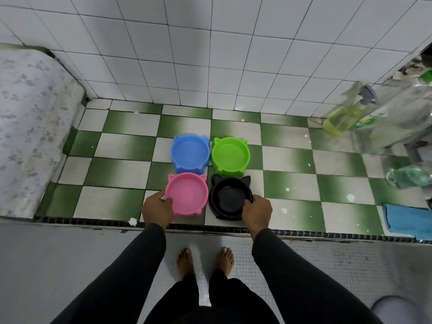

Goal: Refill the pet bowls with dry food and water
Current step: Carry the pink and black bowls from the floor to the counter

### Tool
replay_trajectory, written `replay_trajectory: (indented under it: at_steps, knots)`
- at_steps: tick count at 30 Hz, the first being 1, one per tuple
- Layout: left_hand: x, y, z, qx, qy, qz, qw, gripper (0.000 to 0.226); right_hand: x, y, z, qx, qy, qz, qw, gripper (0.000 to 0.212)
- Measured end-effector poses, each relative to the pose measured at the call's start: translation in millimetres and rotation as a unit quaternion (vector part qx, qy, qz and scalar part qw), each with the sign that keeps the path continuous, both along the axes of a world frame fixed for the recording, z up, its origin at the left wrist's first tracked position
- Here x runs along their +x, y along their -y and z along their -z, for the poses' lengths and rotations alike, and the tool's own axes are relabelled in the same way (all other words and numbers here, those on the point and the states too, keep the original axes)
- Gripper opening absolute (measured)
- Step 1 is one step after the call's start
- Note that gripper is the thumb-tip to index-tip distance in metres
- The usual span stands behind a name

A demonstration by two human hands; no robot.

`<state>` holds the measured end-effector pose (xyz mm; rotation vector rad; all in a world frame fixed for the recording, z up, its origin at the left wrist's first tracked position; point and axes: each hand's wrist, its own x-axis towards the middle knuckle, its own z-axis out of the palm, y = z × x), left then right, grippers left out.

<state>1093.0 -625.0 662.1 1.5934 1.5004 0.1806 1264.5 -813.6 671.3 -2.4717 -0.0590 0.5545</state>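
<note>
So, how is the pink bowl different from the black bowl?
The pink bowl is pale and sits left; the black bowl is dark and sits right. The left hand grips the pink bowl's rim, the right hand grips the black bowl's. Both are cat-eared, look empty, and stand on the checkered floor.

White square-tiled wall (233, 54) behind; green-and-white checkered tile floor (292, 164) on a raised step, edged by a dark mosaic strip (304, 233); grey small-tiled lower floor (327, 265) in front. Floral-patterned mattress (25, 127) at left. Clear plastic bottles (397, 118) heaped at right, folded blue cloth (408, 219) near them
</note>
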Motion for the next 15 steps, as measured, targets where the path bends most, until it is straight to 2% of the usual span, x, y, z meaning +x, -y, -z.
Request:
replay_trajectory:
  at_steps: [12, 15]
  knots:
    - [1, 2, -8, 0.016, -0.02, 0.025, 0.999, 0.034, 5, 6, 0, -0.004, -0.02, -0.058, 0.998, 0.006]
    - [2, 3, -13, 0.029, -0.038, 0.062, 0.997, 0.035, 7, 6, -3, -0.018, -0.032, -0.077, 0.996, 0.014]
